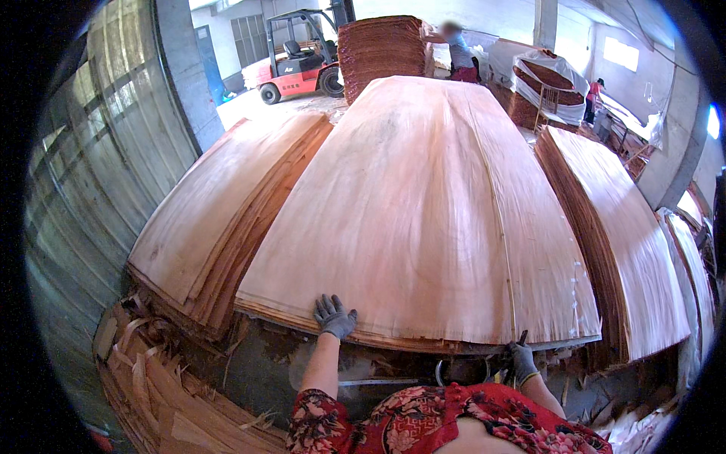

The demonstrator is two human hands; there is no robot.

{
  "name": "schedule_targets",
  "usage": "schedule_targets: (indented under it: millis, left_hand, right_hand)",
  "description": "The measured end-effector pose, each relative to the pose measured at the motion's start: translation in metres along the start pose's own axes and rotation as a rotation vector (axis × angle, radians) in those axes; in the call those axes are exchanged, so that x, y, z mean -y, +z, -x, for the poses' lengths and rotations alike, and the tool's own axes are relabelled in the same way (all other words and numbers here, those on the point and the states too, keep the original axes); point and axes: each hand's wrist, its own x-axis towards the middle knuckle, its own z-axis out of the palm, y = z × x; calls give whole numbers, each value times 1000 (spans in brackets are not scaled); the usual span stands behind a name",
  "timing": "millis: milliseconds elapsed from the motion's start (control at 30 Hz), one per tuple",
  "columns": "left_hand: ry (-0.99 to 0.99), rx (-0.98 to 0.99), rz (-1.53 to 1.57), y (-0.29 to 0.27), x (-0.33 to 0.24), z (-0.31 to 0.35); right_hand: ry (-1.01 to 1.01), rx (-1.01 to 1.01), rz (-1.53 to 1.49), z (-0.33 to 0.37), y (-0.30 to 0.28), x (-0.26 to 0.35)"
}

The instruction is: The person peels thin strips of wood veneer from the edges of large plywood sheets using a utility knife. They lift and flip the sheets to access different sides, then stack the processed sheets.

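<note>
Left hand (333, 316), grey glove, lies flat w/ fingers spread on the near edge of the top veneer sheet (423, 212), palm down, gripping nothing. Right hand (520, 360), also grey-gloved, is at the sheet's near right corner, just under the edge; one finger sticks up against the edge. Can't tell if it's pinching the sheet or only touching it.

The sheet is big, pale orange-pink, thin wood w/ a long grain line running front to back. It tops the middle stack (355, 333), right in front of the person, near edge at waist level.

Left of it: a lower stack of veneer (219, 219), same colour, edges ragged. Right: another stack (628, 265), layered side showing darker brown. Scrap strips (151, 386) heaped on the floor at lower left, beside the corrugated metal wall (98, 166).

Far back: red forklift (299, 64) by the doorway, next to a tall pile of sheets (378, 45). A co-worker (457, 49) in a blue top stands behind that pile. Further right, a bundle wrapped in white plastic (544, 72), rounded top, dark veneer showing in the opening; a second person (594, 94) in red near it. No readable labels on the wrapped bundle from here.
</note>
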Motion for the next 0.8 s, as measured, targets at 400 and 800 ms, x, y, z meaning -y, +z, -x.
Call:
schedule_targets:
  millis: [400,800]
  left_hand:
    - [31,-61,-13,17,3,-13]
    - [33,-46,-26,8,3,-5]
  right_hand:
    - [-43,43,-41,-18,-13,-14]
    - [13,12,-46,-18,-6,-17]
